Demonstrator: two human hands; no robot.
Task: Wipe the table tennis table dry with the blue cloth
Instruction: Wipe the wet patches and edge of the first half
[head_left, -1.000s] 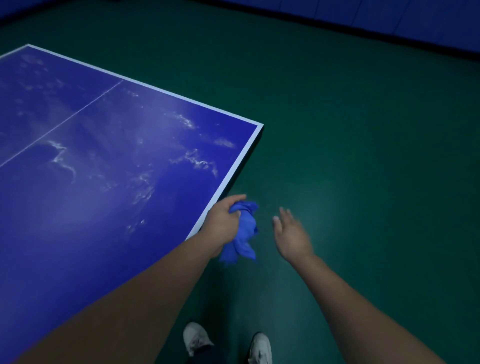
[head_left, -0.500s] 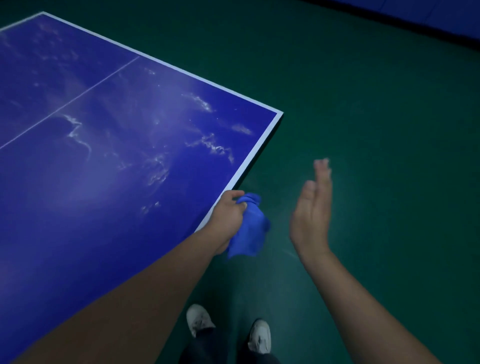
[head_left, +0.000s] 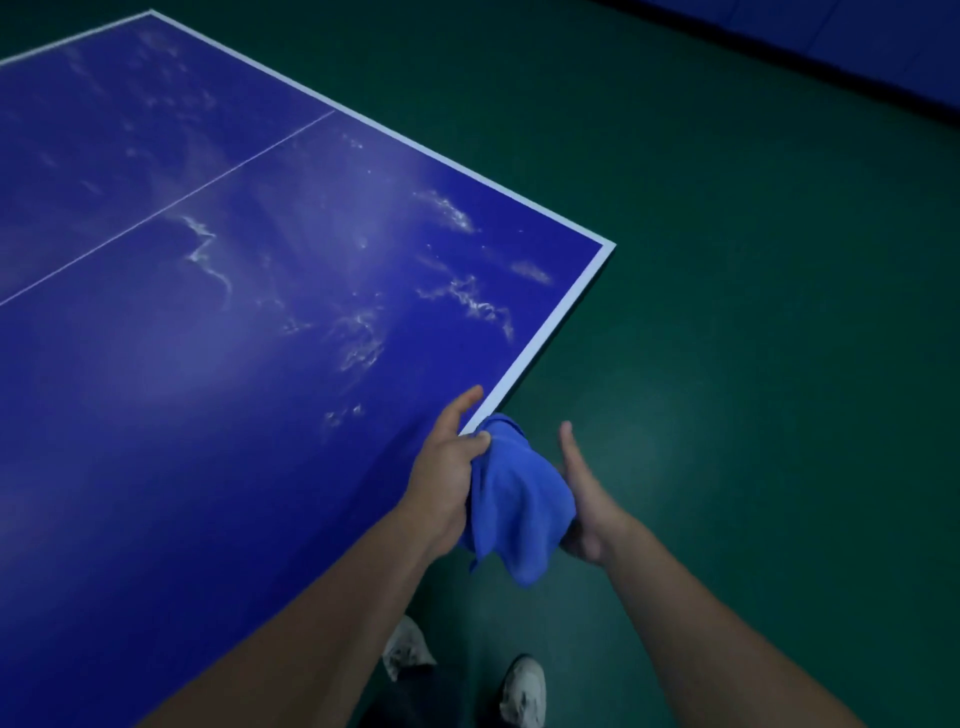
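Pinching a bunched blue cloth (head_left: 514, 509) between thumb and curled fingers, the left hand (head_left: 447, 478) is holding it just off the white-lined side edge of the table tennis table (head_left: 260, 364), over the green floor (head_left: 753, 389). Its index finger is stretching out straight and pointing along the white edge line. The right hand (head_left: 587, 493) is laying its flat palm against the cloth's other side, fingers straight and close together, gripping nothing. The cloth is hanging in loose folds between the two hands, its lower end drooping below the wrists; whether its top is touching the table edge I cannot tell. On the dark blue tabletop, pale wet streaks (head_left: 467, 301) are glinting near the corner, and another curling streak (head_left: 208, 254) is showing just beside the thin white centre line (head_left: 171, 202). Two white sneakers (head_left: 522, 691) are standing on the floor below the forearms, close to the table. A blue barrier (head_left: 831, 31) is running along the far side of the floor.
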